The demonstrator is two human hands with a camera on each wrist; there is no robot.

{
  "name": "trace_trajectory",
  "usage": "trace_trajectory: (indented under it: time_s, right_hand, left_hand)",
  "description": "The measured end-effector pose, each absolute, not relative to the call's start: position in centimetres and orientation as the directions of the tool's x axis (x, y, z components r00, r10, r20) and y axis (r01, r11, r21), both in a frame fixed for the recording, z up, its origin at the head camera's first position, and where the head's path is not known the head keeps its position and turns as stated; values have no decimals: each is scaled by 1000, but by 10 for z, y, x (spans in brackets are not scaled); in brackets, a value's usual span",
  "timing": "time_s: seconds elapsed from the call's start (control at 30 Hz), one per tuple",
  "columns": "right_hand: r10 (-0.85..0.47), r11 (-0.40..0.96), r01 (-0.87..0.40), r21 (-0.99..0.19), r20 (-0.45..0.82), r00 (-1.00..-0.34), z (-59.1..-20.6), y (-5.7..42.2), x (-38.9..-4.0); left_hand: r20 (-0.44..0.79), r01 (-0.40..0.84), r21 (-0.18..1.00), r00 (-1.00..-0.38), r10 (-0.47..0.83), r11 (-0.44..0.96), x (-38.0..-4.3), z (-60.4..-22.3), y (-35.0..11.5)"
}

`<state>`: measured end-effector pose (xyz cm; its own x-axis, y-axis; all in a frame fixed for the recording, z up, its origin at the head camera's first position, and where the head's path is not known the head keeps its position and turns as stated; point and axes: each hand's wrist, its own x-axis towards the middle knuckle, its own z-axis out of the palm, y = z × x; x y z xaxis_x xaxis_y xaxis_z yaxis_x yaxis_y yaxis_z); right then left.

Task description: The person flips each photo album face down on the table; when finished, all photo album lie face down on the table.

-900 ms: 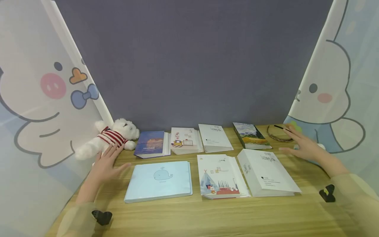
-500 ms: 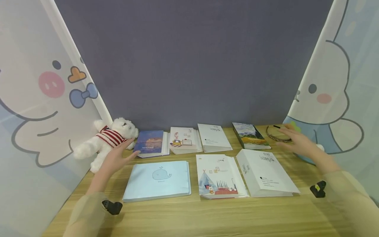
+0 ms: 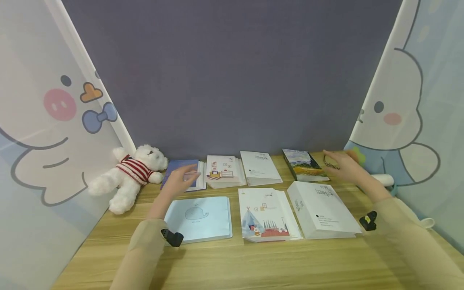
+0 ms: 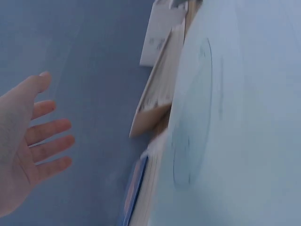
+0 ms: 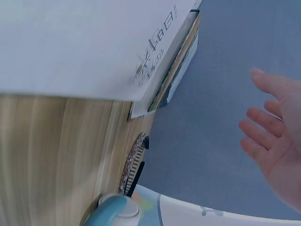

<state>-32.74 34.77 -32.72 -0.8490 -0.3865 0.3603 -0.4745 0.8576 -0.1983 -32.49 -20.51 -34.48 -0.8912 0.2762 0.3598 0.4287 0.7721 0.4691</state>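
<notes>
My left hand (image 3: 177, 182) hovers with relaxed fingers over the purple photo album (image 3: 172, 166), hiding much of its cover. In the left wrist view the palm of this hand (image 4: 33, 146) holds nothing. Below it lies a pale blue album (image 3: 208, 219) with a whale drawing. My right hand (image 3: 346, 168) is in the air at the back right, fingers loose, partly covering a toothed headband (image 5: 131, 165). Just left of that hand lies an album with a landscape painting (image 3: 305, 164). Nothing is between the fingers in the right wrist view.
A white teddy bear (image 3: 125, 179) in a striped sweater lies at the left. Between the hands are a furniture-print album (image 3: 222, 171), a white one (image 3: 262, 167), a tent-print one (image 3: 262, 221) and a thick white one (image 3: 324, 213). A white-and-teal object (image 3: 383, 179) sits right.
My left hand has moved right, from beside the teddy bear to over the purple album. My right hand has shifted left, toward the landscape album. The albums stay where they lie.
</notes>
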Motion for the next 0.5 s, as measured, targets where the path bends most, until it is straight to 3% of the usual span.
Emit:
trace_trajectory:
  time_s: [0.5]
  right_hand:
    - [-319, 866, -399, -302, 281, -905, -340, 332, -348]
  left_hand:
    - [326, 533, 541, -846, 422, 651, -354, -348, -116]
